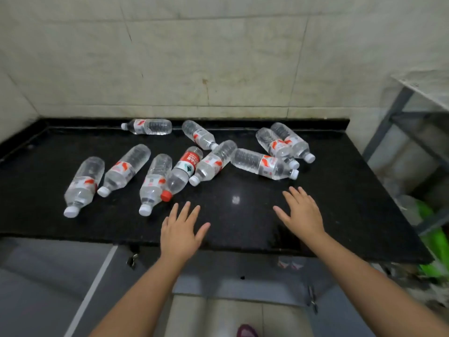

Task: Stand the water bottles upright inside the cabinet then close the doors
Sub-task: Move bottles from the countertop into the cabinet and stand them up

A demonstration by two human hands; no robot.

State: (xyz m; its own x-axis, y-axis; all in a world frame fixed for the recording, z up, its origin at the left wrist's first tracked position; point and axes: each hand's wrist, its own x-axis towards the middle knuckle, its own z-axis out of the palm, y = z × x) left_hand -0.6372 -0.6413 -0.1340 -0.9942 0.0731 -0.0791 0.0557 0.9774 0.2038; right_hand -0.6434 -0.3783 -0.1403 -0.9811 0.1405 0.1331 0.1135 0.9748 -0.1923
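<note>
Several clear plastic water bottles lie on their sides across a black stone countertop [243,205]. Most have white caps, such as the leftmost bottle [83,184]; one with a red label and red cap [183,172] lies near the middle. My left hand [181,229] hovers flat over the counter's front, fingers spread, just below the red-capped bottle. My right hand [301,212] is also flat and spread, below a white-capped bottle [263,164]. Neither hand holds anything. Under the counter, two grey cabinet doors [80,283] stand swung open; the inside is hidden.
A tiled wall backs the counter. A grey metal shelf frame [398,117] stands at the right, with something bright green [435,234] beside it. Keys hang from the left door [132,260] and the right door [312,297].
</note>
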